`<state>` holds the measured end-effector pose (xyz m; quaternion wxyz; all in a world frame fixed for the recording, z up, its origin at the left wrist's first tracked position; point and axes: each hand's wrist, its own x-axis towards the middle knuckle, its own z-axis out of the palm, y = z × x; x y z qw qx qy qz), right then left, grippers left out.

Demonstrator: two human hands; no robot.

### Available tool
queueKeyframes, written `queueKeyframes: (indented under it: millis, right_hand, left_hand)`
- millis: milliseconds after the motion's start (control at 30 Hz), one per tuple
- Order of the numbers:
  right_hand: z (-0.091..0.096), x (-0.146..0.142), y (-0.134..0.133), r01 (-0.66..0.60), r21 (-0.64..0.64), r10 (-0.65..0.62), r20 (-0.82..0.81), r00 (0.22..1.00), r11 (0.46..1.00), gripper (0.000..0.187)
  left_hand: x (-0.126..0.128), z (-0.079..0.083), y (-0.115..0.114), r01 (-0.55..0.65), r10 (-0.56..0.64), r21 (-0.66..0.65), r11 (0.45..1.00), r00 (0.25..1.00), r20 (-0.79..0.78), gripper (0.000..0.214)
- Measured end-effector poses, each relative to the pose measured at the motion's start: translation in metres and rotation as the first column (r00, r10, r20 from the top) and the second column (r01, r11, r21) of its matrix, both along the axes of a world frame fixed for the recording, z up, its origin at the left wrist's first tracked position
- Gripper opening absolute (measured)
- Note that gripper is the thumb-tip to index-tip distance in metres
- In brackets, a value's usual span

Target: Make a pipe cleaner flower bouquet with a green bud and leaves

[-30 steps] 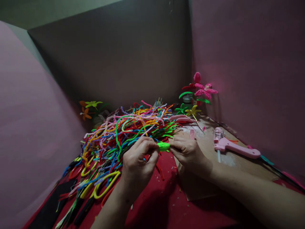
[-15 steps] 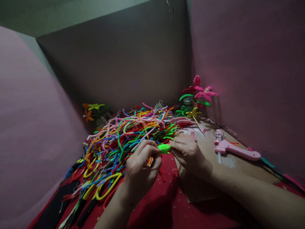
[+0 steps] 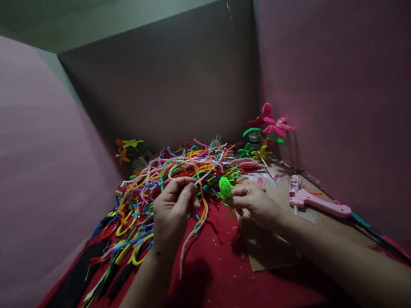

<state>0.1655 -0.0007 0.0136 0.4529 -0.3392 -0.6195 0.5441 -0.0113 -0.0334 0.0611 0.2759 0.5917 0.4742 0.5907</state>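
My right hand (image 3: 257,205) pinches a bright green oval piece of fuzzy pipe cleaner (image 3: 225,187) by its lower end. The piece stands upright like a bud, with a short green stem end hanging below the fingers. To its left, apart from it, my left hand (image 3: 176,205) has thumb and fingers pressed together. Whatever those fingertips hold, if anything, cannot be made out against the pile of coloured pipe cleaners (image 3: 180,164) right behind them. An orange and a pale pink pipe cleaner trail from the pile past the left fingertips onto the red cloth (image 3: 221,265).
A pink glue gun (image 3: 321,203) lies on a brown board (image 3: 276,256) at right. Pink pipe-cleaner flowers (image 3: 278,126) stand at the back right, orange and yellow ones (image 3: 122,155) at back left. Yellow-handled scissors (image 3: 136,254) and a black strip (image 3: 77,273) lie at left.
My left hand has come off the green piece and moved left. The green piece, lying sideways between both hands before, is now upright in my right hand alone.
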Motion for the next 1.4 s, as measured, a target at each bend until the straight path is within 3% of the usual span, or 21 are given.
queueKeyframes:
  millis: [300,400,533,667,833,967,1100,1233,1400]
  right_hand:
    - [-0.005,-0.002,0.002,-0.13,-0.229,0.085,-0.193,0.977,0.965,0.024]
    - [-0.007,-0.002,0.003,-0.133,-0.263,0.074,-0.223,0.972,0.956,0.033]
    - [-0.012,-0.001,0.004,-0.143,-0.309,0.064,-0.252,0.966,0.94,0.037]
    - [-0.015,-0.001,0.004,-0.143,-0.324,0.063,-0.245,0.967,0.935,0.035]
    - [-0.013,-0.001,-0.001,-0.104,-0.328,0.046,-0.181,0.982,0.939,0.027]
    - [-0.013,0.0,-0.002,-0.08,-0.351,0.029,-0.148,0.989,0.933,0.03]
    - [-0.016,0.001,-0.001,-0.098,-0.357,0.043,-0.16,0.986,0.929,0.027]
    - [-0.018,0.001,0.001,-0.104,-0.361,0.04,-0.179,0.983,0.927,0.027]
    - [-0.018,-0.001,-0.001,-0.11,-0.365,0.03,-0.218,0.976,0.925,0.026]
  left_hand:
    - [-0.003,-0.013,0.009,0.108,-0.076,-0.16,0.981,0.978,0.193,0.015]
    - [-0.008,-0.012,0.005,0.087,-0.064,-0.119,0.989,0.98,0.188,0.013]
    - [-0.019,-0.012,-0.004,0.054,-0.048,-0.055,0.997,0.992,0.115,0.014]
    - [-0.027,-0.02,-0.017,0.07,-0.065,-0.129,0.989,0.997,0.046,0.012]
    - [-0.025,-0.039,-0.04,0.071,-0.091,-0.228,0.971,0.993,-0.079,0.004]
    - [-0.021,-0.057,-0.062,0.097,-0.142,-0.158,0.983,0.942,-0.303,0.013]
    - [-0.028,-0.063,-0.08,0.023,-0.06,-0.097,0.995,0.916,-0.396,0.017]
    - [-0.053,-0.054,-0.094,-0.117,0.061,-0.127,0.985,0.923,-0.38,0.014]
    - [-0.115,-0.027,-0.101,-0.446,0.407,-0.046,0.894,0.851,-0.333,0.016]
